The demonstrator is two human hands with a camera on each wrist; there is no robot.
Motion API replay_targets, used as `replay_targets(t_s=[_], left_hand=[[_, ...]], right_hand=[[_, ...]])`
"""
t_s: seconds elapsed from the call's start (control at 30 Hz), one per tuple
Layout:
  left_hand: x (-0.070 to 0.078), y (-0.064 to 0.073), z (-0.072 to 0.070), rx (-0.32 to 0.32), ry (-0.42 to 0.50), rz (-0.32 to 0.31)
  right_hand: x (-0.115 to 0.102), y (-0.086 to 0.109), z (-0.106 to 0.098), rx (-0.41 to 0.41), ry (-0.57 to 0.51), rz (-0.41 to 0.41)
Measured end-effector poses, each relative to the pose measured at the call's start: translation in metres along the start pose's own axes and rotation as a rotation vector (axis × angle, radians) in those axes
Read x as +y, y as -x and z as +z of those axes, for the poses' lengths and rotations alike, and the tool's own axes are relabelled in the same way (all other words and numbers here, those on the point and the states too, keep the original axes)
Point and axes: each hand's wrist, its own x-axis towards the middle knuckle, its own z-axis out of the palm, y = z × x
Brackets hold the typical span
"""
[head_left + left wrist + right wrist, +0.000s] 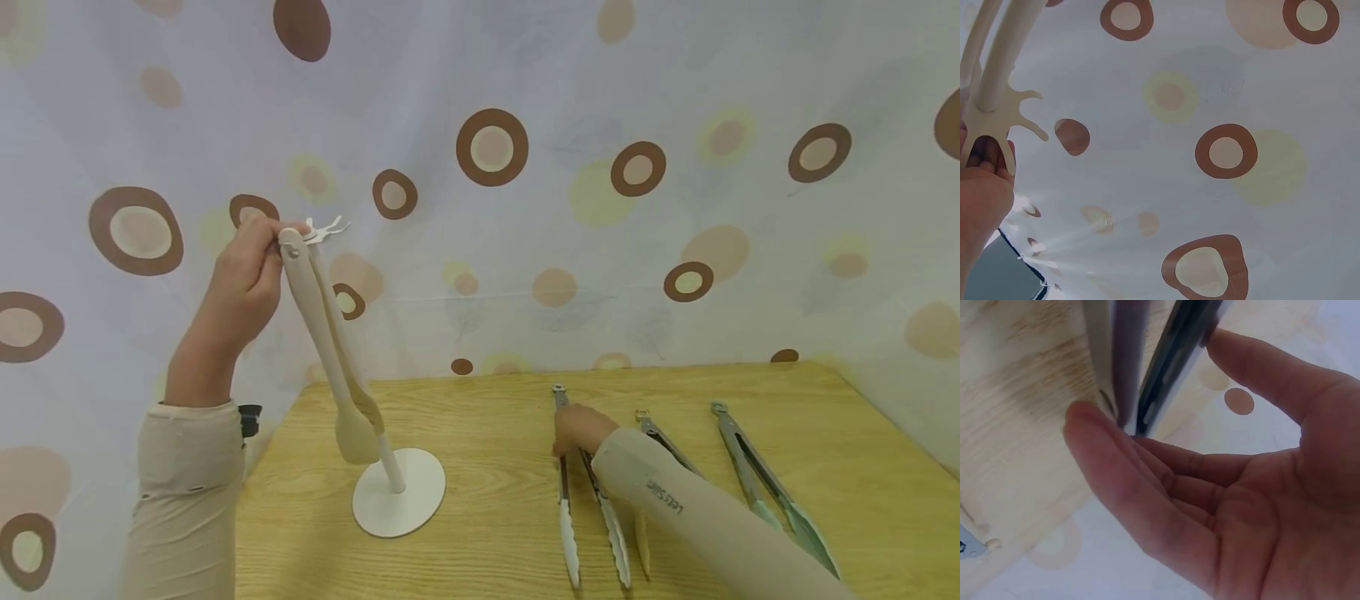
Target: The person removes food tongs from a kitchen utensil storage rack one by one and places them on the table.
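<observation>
My left hand (243, 279) is raised at the top of a white utensil stand (401, 504), its fingers gripping the branching hook top (997, 128). From the hooks hang a beige spatula-like utensil (356, 433) and a second beige utensil (366, 404) partly behind it. On the table, my right hand (581, 429) holds a pair of metal tongs (566, 533) with white scalloped tips, near the handle end. In the right wrist view, the thumb is on one arm of the tongs (1175, 356) and the fingers are on the other.
Right of the held pair, tongs (663, 437) with a yellowish tip lie partly under my right sleeve. Farther right are tongs (750, 467) with mint-green ends. The wooden table (487, 458) meets a patterned curtain (562, 250) at the back.
</observation>
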Motion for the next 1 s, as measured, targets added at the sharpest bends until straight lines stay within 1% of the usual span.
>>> replay_targets(t_s=[0.13, 0.23, 0.43, 0.53, 0.63, 0.7, 0.73, 0.83, 0.9, 1.0], left_hand=[[0.000, -0.001, 0.001, -0.004, -0.003, -0.007], [0.001, -0.001, 0.001, -0.012, -0.006, -0.017], [0.002, 0.000, 0.001, -0.011, -0.008, -0.016], [0.002, 0.000, 0.001, -0.005, -0.007, -0.010], [0.002, 0.000, 0.002, -0.004, -0.003, -0.014], [0.002, 0.001, 0.002, -0.004, -0.002, -0.018], [0.001, 0.001, 0.002, -0.003, -0.001, -0.021], [0.001, 0.002, 0.002, -0.005, -0.005, -0.031], [0.001, 0.003, 0.001, -0.008, -0.015, -0.041], [0.001, 0.002, 0.000, -0.010, -0.023, -0.053]], right_hand=[[-0.004, 0.003, -0.003, 0.048, -0.033, -0.062], [-0.011, 0.002, -0.007, 0.078, -0.094, -0.102], [-0.040, -0.002, -0.022, 0.059, -0.172, -0.099], [-0.056, 0.003, -0.034, 0.066, -0.217, -0.131], [-0.071, 0.009, -0.044, 0.096, -0.226, -0.211], [-0.079, 0.013, -0.050, 0.124, -0.217, -0.291], [-0.083, 0.016, -0.053, 0.140, -0.224, -0.344], [-0.094, 0.023, -0.058, 0.151, -0.306, -0.469], [-0.101, 0.026, -0.059, 0.176, -0.377, -0.545], [-0.114, 0.028, -0.059, 0.200, -0.483, -0.613]])
